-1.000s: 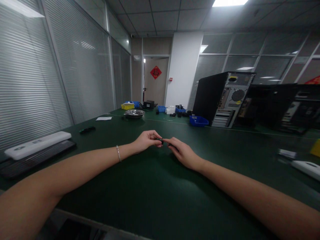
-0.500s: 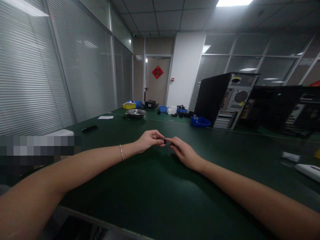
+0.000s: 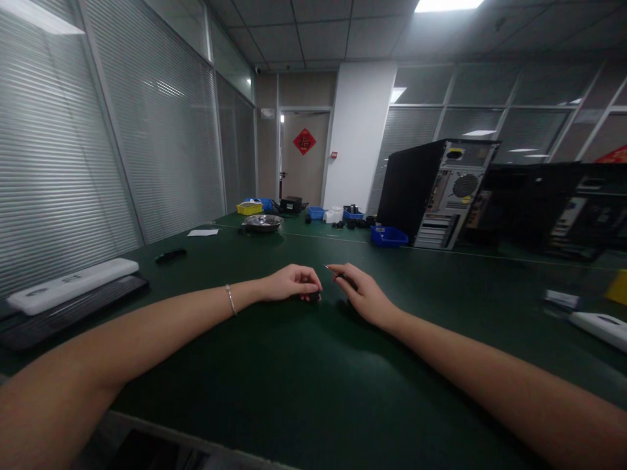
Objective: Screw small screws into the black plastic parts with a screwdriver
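My left hand (image 3: 292,283) rests on the dark green table (image 3: 294,385) with its fingers curled down over a small black part (image 3: 313,297) that touches the tabletop. A bracelet (image 3: 229,299) circles that wrist. My right hand (image 3: 358,294) is just to the right, a short gap away, and pinches a thin dark tool (image 3: 335,273) whose fine tip points up and to the left. Both forearms stretch across the table toward the middle.
A white keyboard-like device (image 3: 73,282) on a dark tray lies far left. A metal bowl (image 3: 263,222), yellow and blue bins (image 3: 388,236) and an open computer tower (image 3: 438,192) stand at the back. White items (image 3: 595,323) lie at the right edge.
The hands were joined together above the table; now they have separated. My left hand has dropped onto the tabletop with the small part, and my right hand has drawn the tool away.
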Action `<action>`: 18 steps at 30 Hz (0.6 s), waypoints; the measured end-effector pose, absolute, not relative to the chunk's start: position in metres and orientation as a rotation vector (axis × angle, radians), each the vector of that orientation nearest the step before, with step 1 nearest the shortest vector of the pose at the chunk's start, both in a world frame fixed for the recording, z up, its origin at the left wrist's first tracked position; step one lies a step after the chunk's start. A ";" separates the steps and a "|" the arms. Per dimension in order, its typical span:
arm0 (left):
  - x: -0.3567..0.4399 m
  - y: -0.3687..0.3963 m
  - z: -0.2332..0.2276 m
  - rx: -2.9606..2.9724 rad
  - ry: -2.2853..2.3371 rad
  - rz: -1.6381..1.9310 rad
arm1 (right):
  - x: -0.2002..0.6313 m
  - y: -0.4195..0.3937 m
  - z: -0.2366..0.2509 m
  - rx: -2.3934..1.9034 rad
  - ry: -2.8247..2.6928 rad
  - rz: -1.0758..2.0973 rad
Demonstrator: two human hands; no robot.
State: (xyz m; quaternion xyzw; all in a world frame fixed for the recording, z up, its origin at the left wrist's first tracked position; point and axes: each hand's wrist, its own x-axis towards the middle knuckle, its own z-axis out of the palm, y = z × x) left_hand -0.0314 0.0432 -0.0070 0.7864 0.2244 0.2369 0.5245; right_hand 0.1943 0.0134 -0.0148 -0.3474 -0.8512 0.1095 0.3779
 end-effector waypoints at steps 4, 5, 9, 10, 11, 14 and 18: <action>-0.024 0.033 0.003 2.233 0.484 0.416 | 0.194 0.011 -0.013 -0.888 -2.190 0.316; -0.022 0.030 0.005 2.326 0.482 0.410 | 0.195 0.011 -0.012 -0.884 -2.195 0.324; -0.015 0.024 0.008 2.535 0.495 0.423 | 0.195 0.011 -0.012 -0.864 -2.198 0.328; -0.014 0.024 0.008 2.555 0.500 0.424 | 0.195 0.011 -0.012 -0.864 -2.197 0.327; -0.014 0.024 0.008 2.573 0.503 0.424 | 0.196 0.011 -0.012 -0.863 -2.196 0.327; -0.014 0.026 0.005 2.609 0.492 0.426 | 0.196 0.012 -0.013 -0.865 -2.190 0.332; -0.016 0.030 -0.001 2.603 0.504 0.460 | 0.196 0.012 -0.013 -0.868 -2.182 0.331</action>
